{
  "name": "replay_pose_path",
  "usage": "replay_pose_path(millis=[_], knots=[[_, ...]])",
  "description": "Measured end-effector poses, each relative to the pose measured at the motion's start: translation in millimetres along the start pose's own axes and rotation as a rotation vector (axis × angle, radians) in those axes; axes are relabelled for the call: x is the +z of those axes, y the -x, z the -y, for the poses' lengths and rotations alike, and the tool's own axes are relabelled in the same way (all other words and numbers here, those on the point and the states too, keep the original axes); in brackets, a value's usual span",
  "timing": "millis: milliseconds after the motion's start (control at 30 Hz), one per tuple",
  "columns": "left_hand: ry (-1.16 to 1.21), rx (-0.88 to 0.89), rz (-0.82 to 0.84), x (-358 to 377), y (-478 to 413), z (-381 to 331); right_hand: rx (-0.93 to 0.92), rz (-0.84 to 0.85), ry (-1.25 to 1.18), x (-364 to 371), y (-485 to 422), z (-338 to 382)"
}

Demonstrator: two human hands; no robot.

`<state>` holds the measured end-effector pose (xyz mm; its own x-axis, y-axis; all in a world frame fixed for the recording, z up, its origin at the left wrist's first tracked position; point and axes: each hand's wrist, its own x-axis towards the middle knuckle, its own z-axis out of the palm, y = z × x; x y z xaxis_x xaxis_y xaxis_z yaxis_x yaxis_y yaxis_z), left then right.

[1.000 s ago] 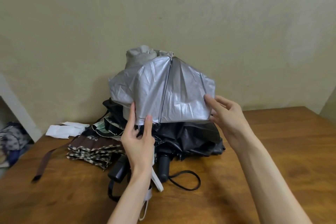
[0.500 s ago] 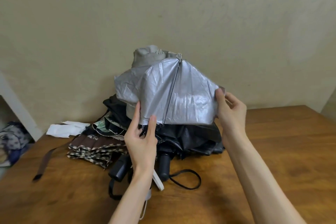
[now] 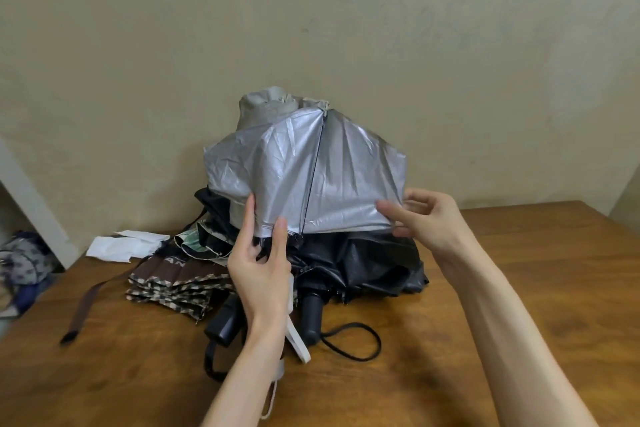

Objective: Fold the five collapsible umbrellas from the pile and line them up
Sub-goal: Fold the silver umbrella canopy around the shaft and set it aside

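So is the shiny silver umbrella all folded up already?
No, the silver umbrella is spread wide, its edge held by the left hand and right hand.

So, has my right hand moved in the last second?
Yes. The right hand dropped and shifted left along the silver umbrella's hem, its fingers now level with the table's back edge.

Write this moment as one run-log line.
step: folding silver umbrella | left hand: holds its lower hem | right hand: pinches its right hem corner | under it: black umbrella | beside: brown patterned umbrella
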<state>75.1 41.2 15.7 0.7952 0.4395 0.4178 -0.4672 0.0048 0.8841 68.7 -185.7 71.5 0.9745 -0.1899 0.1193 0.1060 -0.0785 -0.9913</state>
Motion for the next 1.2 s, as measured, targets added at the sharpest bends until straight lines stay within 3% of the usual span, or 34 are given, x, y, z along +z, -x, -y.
replay_pose_path(millis=[233, 333, 567, 767, 867, 967, 1100, 1200], knots=[[0.015, -0.052, 0.021, 2.1, 4.1, -2.9, -0.024, 0.11, -0.328, 7.8, 7.4, 17.8], [0.002, -0.094, 0.106, 2.7, 6.6, -4.1, -0.085, 0.143, -0.371, 29.4, 16.9, 30.8], [-0.033, 0.01, 0.372, 7.9, 24.1, -5.2, -0.305, 0.133, -0.184, 91.0, 27.3, 45.5], [0.005, -0.037, 0.239, 11.1, 24.8, -7.0, -0.362, 0.234, 0.082, 108.2, 16.2, 37.2], [0.023, -0.032, 0.186, 10.5, 20.7, -4.3, -0.418, 0.28, 0.09, 105.7, 16.4, 35.9], [0.042, -0.019, 0.178, 9.9, 20.7, -5.5, -0.495, 0.155, -0.059, 101.1, 20.5, 36.8], [0.036, 0.001, 0.172, 7.0, 16.8, -8.6, -0.421, -0.321, 0.034, 85.7, 21.7, 32.3], [0.036, -0.019, 0.192, 8.0, 15.4, -8.4, -0.196, -0.245, 0.077, 84.8, 18.3, 26.2]])
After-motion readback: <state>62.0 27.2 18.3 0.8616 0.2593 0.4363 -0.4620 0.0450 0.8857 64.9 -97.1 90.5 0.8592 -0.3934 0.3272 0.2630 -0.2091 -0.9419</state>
